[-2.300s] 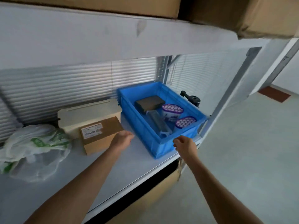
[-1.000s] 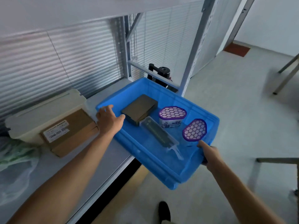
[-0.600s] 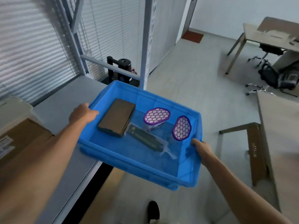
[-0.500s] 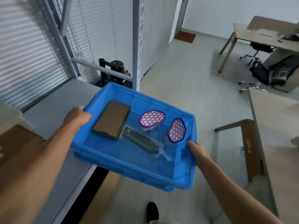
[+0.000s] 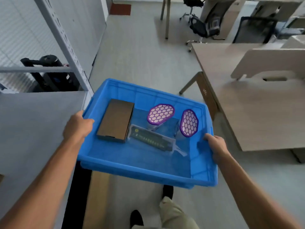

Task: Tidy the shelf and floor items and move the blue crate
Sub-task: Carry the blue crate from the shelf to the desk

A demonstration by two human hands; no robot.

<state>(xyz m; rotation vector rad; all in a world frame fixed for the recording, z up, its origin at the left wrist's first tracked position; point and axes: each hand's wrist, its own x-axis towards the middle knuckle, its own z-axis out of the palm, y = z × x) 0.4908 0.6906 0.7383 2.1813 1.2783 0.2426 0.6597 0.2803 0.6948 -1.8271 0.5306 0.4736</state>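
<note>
Both hands carrying blue crate (image 5: 145, 172) clear of shelf (image 5: 33, 123): left hand (image 5: 77, 128), right hand (image 5: 216, 146) each clamping opposite rims. Next, probably: level set-down on desk (image 5: 247, 104) beyond right grip.

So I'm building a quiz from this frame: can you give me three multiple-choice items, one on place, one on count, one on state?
1. Where is the brown box in the crate?
A left side
B right side
C outside it

2. How many purple-lidded tubs are inside?
A one
B two
C four

3. How is the crate held?
A resting on the floor
B one hand
C both hands at its rim

Answers: A, the box lies near the left hand; B, two honeycomb lids show; C, the right hand grips the opposite rim.
</note>
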